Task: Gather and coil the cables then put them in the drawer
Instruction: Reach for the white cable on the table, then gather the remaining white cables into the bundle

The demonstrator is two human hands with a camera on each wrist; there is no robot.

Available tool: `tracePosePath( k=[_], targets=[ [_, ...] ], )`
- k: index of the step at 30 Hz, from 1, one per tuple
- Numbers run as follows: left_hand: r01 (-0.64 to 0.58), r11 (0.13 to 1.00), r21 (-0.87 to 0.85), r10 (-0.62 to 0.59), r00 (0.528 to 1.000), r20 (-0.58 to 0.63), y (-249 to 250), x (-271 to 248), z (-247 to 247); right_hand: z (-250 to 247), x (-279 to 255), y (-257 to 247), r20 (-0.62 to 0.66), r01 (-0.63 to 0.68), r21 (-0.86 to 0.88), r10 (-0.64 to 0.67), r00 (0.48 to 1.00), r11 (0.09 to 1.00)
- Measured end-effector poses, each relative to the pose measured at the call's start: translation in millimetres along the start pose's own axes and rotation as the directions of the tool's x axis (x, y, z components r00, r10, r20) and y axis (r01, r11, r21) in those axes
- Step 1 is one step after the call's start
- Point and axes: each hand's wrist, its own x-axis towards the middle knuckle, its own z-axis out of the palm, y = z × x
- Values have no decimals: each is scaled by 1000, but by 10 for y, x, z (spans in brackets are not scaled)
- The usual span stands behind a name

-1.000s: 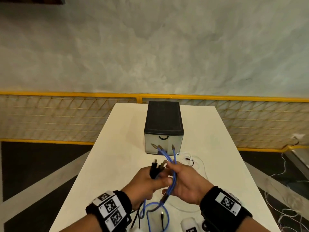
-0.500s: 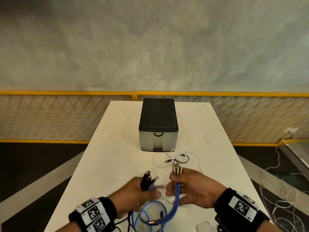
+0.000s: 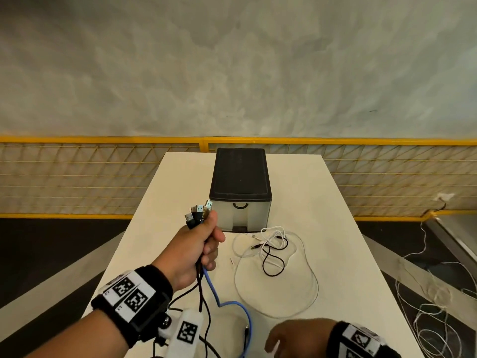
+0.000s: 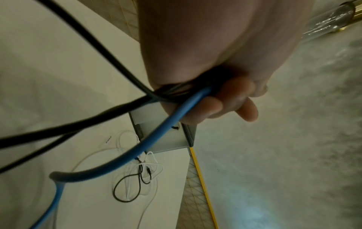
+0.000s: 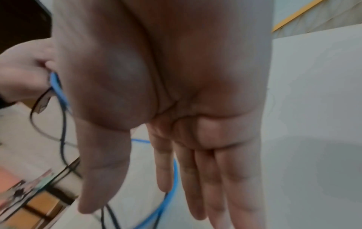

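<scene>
My left hand (image 3: 204,244) grips a bunch of black and blue cables just below their USB plugs (image 3: 198,211), which stick up above the fist. The blue cable (image 3: 233,304) and black cables (image 3: 204,306) hang down from it toward the near table edge. In the left wrist view the fingers (image 4: 225,102) curl round the blue cable (image 4: 156,136) and black cables (image 4: 78,127). My right hand (image 3: 296,337) is low at the near edge, fingers (image 5: 205,178) straight and holding nothing. A closed drawer box (image 3: 241,192) with black top stands mid-table.
White cables (image 3: 296,257) and a thin black cable (image 3: 273,264) lie loose on the white table (image 3: 348,241) in front of the drawer box. A yellow mesh fence (image 3: 77,177) runs behind the table. More white wire (image 3: 433,301) lies on the floor at right.
The blue cable's plugs have passed from my right hand into my left, which has risen with the whole bunch. My right hand let go and dropped back to the near edge.
</scene>
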Motion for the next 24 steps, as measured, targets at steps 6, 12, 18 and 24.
tracePosePath(
  k=[6, 12, 18, 24],
  targets=[
    [25, 999, -26, -25, 999, 27, 15, -18, 0, -510, 374, -176, -454, 176, 202, -67, 888, 963],
    [84, 996, -19, -83, 995, 53, -12, 3, 12, -1040, 896, -403, -750, -106, -393, -252, 611, 913],
    [111, 994, 2, -111, 991, 76, 9, 134, -30, -1246, 1332, -423, -646, -340, -613, -205, 735, 713],
    [115, 993, -4, -114, 990, 85, 10, 259, -84, -1216, 1477, -299, -622, -442, -678, -140, 770, 587]
  ],
)
